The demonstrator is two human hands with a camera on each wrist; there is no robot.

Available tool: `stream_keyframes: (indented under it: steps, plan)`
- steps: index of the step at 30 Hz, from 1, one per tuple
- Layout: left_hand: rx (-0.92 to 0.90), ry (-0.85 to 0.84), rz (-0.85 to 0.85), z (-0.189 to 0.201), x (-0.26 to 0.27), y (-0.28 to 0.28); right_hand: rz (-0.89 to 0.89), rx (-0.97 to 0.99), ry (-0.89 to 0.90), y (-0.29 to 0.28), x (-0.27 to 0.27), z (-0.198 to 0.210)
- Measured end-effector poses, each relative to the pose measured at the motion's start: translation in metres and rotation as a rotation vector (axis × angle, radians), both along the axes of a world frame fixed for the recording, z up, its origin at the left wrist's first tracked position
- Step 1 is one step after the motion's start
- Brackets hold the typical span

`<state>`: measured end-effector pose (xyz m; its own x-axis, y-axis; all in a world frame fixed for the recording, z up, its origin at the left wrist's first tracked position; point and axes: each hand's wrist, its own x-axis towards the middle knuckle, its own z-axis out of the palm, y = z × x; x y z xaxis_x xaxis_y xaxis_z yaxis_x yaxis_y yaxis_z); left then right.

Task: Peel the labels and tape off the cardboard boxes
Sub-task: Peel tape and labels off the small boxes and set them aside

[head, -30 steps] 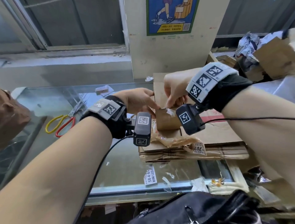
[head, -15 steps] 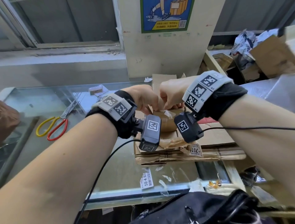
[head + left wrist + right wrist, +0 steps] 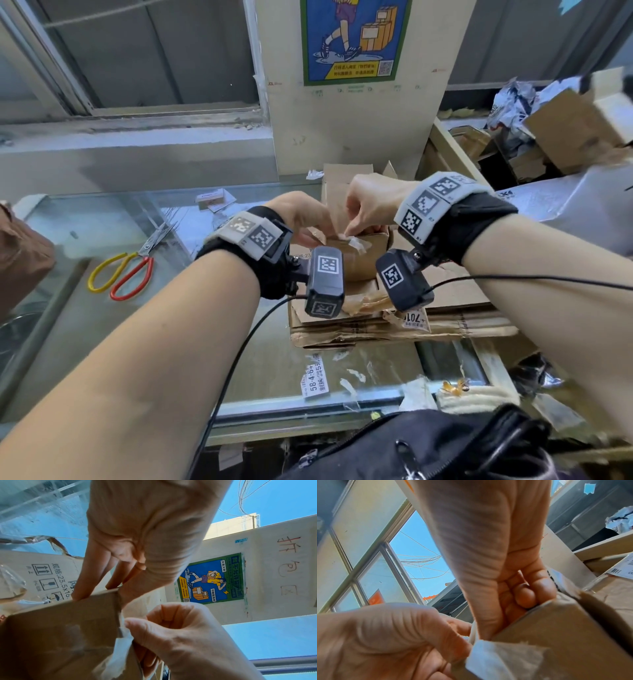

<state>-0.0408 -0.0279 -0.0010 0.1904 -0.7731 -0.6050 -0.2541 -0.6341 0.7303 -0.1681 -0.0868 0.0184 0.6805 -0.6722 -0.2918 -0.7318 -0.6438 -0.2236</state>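
A small brown cardboard box (image 3: 363,265) stands on a stack of flattened cardboard, held between both hands. My left hand (image 3: 305,222) grips its top left edge, fingers behind and thumb in front, as the left wrist view shows (image 3: 109,591). My right hand (image 3: 354,230) is curled, and its thumb and forefinger pinch a torn white label (image 3: 358,244) at the box's top edge. The right wrist view shows the right hand (image 3: 496,622) at that corner. Part of the label (image 3: 501,661) still sticks to the box face (image 3: 573,642).
Flattened cardboard (image 3: 452,325) lies under the box on a glass counter (image 3: 102,222). Red and yellow scissors (image 3: 120,274) lie to the left. Peeled labels (image 3: 315,378) stick near the front edge. A black bag (image 3: 428,445) is below, and boxes and wrappings (image 3: 575,126) are piled at the right.
My left hand has moved from the box's left side up to its top edge, close to my right hand. The right hand keeps its pinch on the white label.
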Motion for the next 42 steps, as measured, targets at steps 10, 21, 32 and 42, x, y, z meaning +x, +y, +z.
stream_keyframes:
  steps: [10,21,32,42]
  plan:
    - [-0.013,0.014,-0.008,-0.002,0.003,0.004,0.032,-0.131,-0.128,0.018,-0.014,-0.013]
    - [-0.042,0.182,0.033,-0.006,0.016,0.017,0.117,-0.17,-0.323,0.022,-0.019,-0.022]
    - [-0.02,0.148,0.023,-0.005,0.019,0.02,0.152,-0.275,-0.319,0.028,-0.008,-0.03]
    - [-0.041,0.074,0.022,-0.005,0.008,0.014,0.075,0.069,-0.216,0.016,-0.003,-0.002]
